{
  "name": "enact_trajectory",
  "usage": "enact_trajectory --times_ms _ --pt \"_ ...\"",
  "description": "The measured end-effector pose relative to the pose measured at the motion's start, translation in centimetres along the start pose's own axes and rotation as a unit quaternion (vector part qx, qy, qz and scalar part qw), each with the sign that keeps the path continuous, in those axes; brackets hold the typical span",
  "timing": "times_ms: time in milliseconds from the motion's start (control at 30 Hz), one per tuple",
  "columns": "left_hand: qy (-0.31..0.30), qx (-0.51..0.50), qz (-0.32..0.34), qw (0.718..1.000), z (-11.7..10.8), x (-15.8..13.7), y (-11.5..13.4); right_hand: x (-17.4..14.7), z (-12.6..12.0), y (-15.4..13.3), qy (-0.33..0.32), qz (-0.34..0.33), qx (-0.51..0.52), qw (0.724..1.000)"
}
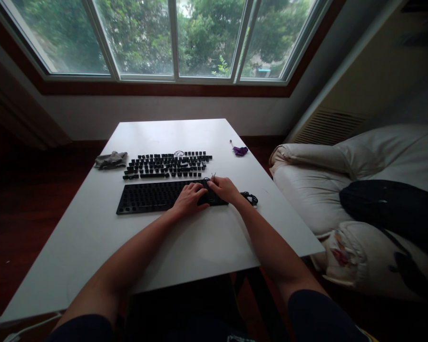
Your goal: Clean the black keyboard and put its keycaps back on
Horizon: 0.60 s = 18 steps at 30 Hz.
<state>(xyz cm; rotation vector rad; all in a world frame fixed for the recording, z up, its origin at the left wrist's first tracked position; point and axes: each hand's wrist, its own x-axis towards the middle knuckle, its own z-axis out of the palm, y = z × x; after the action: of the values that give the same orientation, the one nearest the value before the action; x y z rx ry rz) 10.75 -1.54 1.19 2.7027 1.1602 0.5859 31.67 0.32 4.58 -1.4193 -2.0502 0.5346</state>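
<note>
A black keyboard lies flat on the white table, much of its surface looking bare of keycaps. My left hand rests on its right half, fingers stretched and thumb apart, holding nothing I can see. Beside it, my right hand is closed in a pinch over the keyboard's right end. Thin wire prongs of what looks like a keycap puller stick up from its fingers; the fingertips' lower side is hidden. Behind the keyboard, rows of loose black keycaps are laid out.
A grey cloth lies at the table's left edge. Toward the right edge is a purple cloth or bag with a thin stick beside it. A coiled black cable sits past my right wrist. A padded sofa stands to the right.
</note>
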Motion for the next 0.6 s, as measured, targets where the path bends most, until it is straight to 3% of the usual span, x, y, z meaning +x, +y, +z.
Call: enact_trajectory --times_ms 367,600 --pt "0.005 -0.004 0.003 1.0 0.0 0.0 -0.2 -1.4 -1.4 -2.7 -0.111 -0.069 -0.006 0.991" --pt "0.0 -0.003 0.0 1.0 -0.2 -0.1 -0.2 -1.7 -1.4 -3.5 -0.071 -0.062 -0.066 0.993"
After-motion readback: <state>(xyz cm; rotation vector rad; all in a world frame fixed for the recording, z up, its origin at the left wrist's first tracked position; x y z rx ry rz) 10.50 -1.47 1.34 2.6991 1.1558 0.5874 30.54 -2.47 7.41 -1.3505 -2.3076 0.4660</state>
